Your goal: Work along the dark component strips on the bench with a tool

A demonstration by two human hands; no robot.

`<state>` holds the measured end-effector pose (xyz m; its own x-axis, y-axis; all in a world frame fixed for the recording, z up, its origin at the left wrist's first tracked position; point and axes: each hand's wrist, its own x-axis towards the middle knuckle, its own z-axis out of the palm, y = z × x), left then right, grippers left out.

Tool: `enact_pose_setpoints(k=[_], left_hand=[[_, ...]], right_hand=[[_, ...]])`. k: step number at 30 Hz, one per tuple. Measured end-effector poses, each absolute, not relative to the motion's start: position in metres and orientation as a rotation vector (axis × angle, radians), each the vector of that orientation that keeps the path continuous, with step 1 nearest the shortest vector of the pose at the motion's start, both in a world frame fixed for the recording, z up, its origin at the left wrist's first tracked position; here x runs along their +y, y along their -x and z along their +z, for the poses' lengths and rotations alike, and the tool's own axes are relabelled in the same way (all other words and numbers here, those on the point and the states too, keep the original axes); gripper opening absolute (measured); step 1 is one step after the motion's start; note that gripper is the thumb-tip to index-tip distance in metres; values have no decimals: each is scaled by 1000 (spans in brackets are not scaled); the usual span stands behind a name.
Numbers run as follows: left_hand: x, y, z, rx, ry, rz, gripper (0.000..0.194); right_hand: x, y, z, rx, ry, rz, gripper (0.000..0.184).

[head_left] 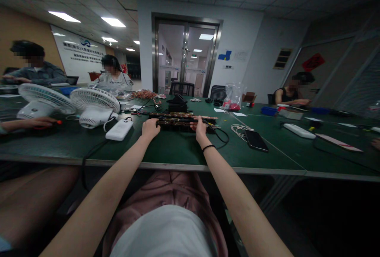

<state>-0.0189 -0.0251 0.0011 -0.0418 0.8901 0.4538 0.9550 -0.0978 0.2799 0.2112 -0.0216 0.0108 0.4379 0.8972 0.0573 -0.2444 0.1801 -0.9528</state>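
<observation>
A long dark strip with rows of small copper-coloured parts (178,121) lies across the green table (178,150) in front of me. My left hand (150,127) is closed on its left end. At the right end, my right hand (200,126) grips the strip with curled fingers; a black band circles that wrist. More such strips (181,114) lie just behind, next to a black box (177,104).
Two white desk fans (92,106) and a white power bank (119,129) stand to the left. A black phone (255,140) and a coiled white cable (239,129) lie to the right. Other people sit around the tables; someone's hand (38,122) rests at far left.
</observation>
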Motion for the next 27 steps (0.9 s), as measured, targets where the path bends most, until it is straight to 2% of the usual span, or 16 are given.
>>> enact_pose_setpoints(k=[27], left_hand=[[-26, 19, 2, -2025, 2109, -730, 43]], right_hand=[[-23, -211, 14, -708, 1053, 957, 37]])
